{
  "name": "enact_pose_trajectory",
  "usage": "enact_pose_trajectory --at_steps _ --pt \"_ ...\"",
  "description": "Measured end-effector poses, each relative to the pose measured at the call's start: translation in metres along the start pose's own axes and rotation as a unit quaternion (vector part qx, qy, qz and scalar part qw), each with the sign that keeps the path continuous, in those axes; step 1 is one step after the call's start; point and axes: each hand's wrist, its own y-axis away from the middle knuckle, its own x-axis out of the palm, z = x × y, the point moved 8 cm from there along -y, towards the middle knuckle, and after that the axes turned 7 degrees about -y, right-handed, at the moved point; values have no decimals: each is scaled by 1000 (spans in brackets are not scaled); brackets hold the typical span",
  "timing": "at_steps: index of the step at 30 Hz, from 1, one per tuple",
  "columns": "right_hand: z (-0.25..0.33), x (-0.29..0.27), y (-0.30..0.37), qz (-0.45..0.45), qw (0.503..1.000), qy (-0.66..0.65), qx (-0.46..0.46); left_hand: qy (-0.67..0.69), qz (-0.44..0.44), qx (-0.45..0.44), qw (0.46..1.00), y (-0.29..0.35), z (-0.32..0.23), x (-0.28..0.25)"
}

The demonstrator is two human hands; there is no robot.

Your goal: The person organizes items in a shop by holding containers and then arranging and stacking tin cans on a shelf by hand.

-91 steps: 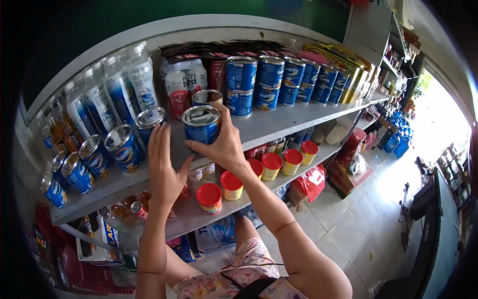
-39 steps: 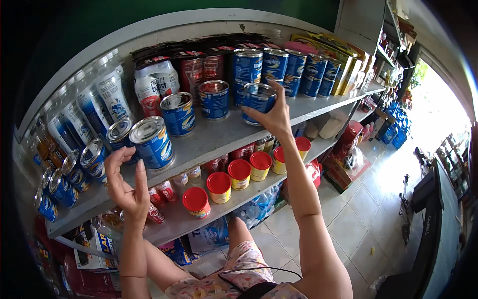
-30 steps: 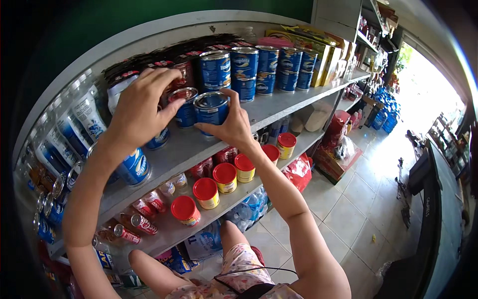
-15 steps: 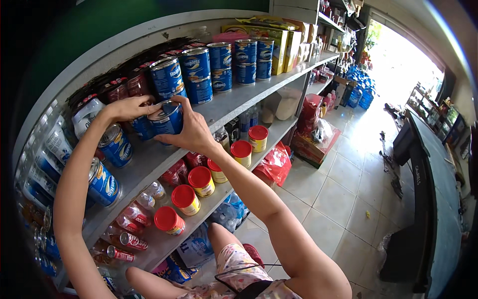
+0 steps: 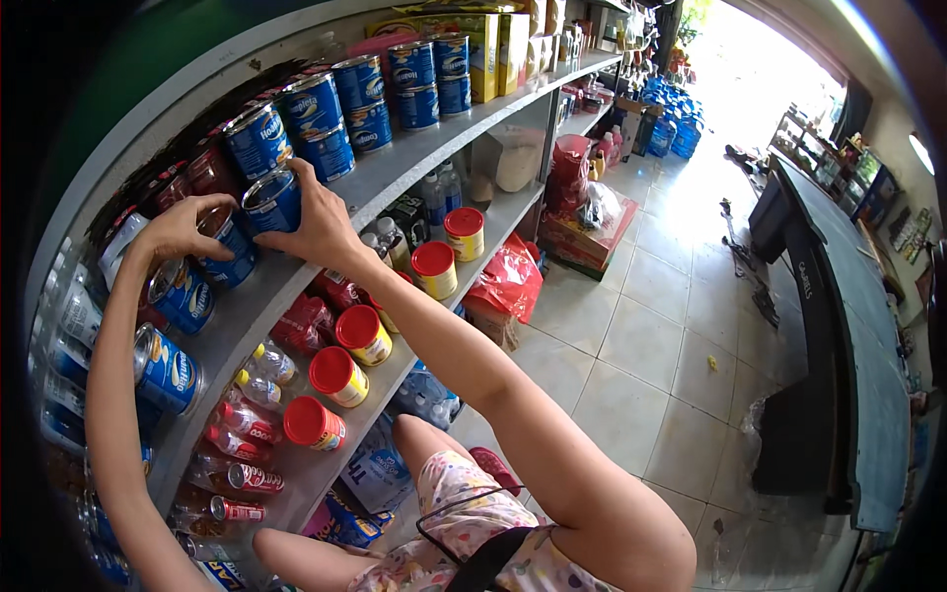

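My right hand [image 5: 318, 225] is shut on a blue tin can [image 5: 272, 202] with a silver rim and holds it upright on the grey upper shelf [image 5: 395, 173]. Just to its left, my left hand [image 5: 180, 229] curls its fingers over the top of a second blue can [image 5: 233, 259] standing on the same shelf. The two cans stand side by side, almost touching. Behind them, more blue cans [image 5: 340, 104] are stacked two high along the shelf's back. Two further blue cans [image 5: 170, 370] stand to the left, by my left forearm.
The lower shelf holds yellow jars with red lids [image 5: 434, 271] and small bottles [image 5: 258, 363]. Yellow boxes [image 5: 485, 49] stand at the upper shelf's far end. Red bags [image 5: 511, 281] and cartons sit on the tiled floor [image 5: 681, 345]. A dark counter [image 5: 838, 296] runs along the right.
The view has swung left along the shelf. My right hand has lowered its blue can onto the upper shelf, and my left hand has shifted from that can to the one beside it.
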Motion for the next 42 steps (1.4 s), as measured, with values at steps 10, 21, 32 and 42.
enact_pose_trajectory --at_steps 10,21,32,42 --pt "4 -5 0 10 999 36 -8 -19 -41 34 998 38 -6 5" --pt "7 -5 -2 12 997 80 7 0 -19 68 997 57 -5 15" --pt "15 26 0 81 994 68 28 9 -58 27 998 55 9 16" --pt "47 -15 -50 -67 997 35 -28 -28 -43 20 999 64 2 15"
